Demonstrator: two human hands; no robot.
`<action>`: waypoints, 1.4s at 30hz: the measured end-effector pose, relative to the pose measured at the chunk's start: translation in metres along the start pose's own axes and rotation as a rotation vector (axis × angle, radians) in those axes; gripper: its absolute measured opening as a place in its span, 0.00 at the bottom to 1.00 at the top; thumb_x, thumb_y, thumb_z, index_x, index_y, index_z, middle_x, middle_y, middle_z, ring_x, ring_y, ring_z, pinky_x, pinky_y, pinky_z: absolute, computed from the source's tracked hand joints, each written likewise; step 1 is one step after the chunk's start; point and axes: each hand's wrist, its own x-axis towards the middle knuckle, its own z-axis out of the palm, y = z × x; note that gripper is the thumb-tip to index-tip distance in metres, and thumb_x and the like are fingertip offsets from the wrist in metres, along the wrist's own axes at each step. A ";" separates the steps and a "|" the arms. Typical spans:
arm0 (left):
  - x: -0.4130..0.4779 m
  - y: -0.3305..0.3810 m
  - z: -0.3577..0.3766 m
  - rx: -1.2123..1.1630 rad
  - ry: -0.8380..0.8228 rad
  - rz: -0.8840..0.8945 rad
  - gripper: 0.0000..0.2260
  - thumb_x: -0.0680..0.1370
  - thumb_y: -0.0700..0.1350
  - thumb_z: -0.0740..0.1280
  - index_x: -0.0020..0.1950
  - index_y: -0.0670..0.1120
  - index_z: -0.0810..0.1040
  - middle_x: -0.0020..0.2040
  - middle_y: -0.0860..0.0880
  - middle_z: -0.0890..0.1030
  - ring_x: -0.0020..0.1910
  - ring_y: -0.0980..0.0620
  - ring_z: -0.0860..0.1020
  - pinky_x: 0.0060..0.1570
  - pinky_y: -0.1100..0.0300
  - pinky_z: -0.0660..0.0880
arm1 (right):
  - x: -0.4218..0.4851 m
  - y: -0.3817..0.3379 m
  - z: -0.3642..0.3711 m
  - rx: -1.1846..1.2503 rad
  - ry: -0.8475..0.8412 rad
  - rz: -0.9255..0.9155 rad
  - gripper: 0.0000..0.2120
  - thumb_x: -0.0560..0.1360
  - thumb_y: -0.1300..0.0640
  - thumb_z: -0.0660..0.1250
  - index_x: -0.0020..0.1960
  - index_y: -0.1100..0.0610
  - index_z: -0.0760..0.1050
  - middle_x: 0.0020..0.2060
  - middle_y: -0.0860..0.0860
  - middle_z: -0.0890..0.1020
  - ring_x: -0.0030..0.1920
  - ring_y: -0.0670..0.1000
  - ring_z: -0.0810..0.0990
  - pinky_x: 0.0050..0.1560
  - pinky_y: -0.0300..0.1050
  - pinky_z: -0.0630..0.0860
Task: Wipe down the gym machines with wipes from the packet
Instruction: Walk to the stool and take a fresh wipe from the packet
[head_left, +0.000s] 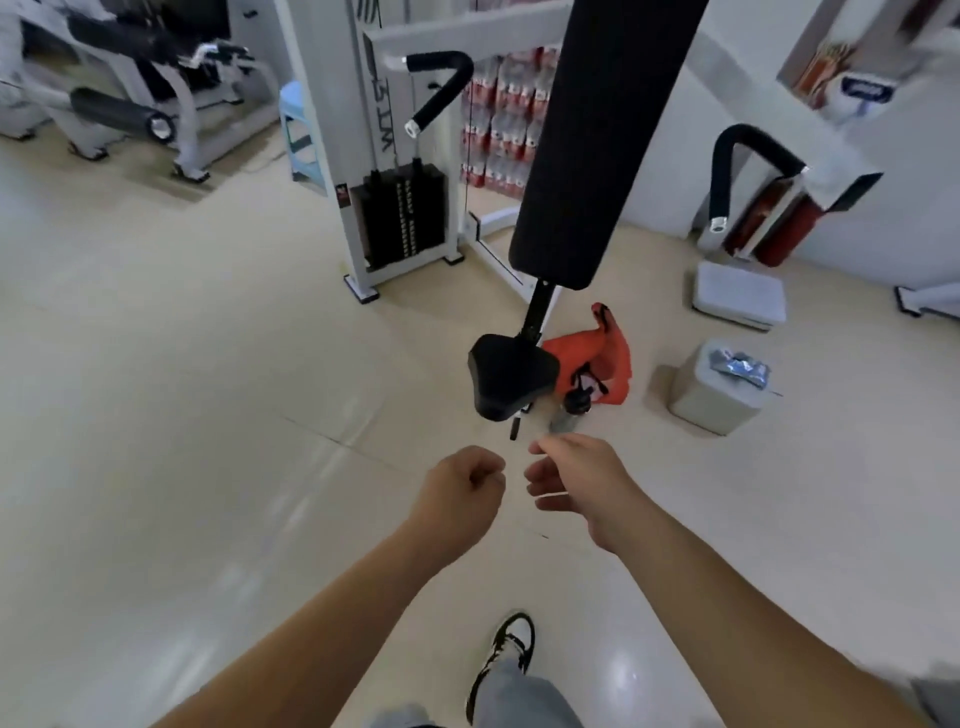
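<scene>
The wipes packet lay on a grey box to the right of the black seat, nearer the right hand, whose fingers were loosely curled, than the fisted left hand; neither visibly held a wipe.

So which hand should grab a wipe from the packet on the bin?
Probably the right hand: the packet sits on the bin off to its side, fingers loosely open. The left hand is fisted, farther away.

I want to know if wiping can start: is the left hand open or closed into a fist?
Closed. The left hand is curled into a fist, fingers tucked in; whether it holds a wipe, I cannot tell.
</scene>
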 end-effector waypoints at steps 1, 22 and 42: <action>0.013 0.010 0.003 0.007 -0.003 0.004 0.07 0.79 0.43 0.66 0.53 0.53 0.81 0.47 0.53 0.85 0.47 0.52 0.84 0.53 0.53 0.81 | 0.010 -0.009 -0.007 -0.008 -0.001 -0.002 0.09 0.80 0.56 0.65 0.54 0.59 0.80 0.36 0.55 0.85 0.38 0.55 0.84 0.44 0.50 0.84; 0.302 0.245 0.192 0.228 -0.489 0.262 0.08 0.75 0.50 0.65 0.50 0.59 0.81 0.43 0.53 0.83 0.41 0.51 0.82 0.45 0.49 0.83 | 0.205 -0.116 -0.262 0.428 0.453 0.060 0.11 0.80 0.56 0.66 0.53 0.64 0.81 0.35 0.57 0.83 0.35 0.55 0.80 0.39 0.49 0.78; 0.438 0.403 0.495 0.419 -0.596 0.437 0.08 0.80 0.41 0.64 0.57 0.48 0.81 0.51 0.54 0.81 0.48 0.55 0.79 0.38 0.79 0.67 | 0.343 -0.119 -0.565 0.484 0.566 0.154 0.10 0.78 0.57 0.65 0.53 0.62 0.81 0.37 0.56 0.84 0.35 0.54 0.81 0.39 0.47 0.78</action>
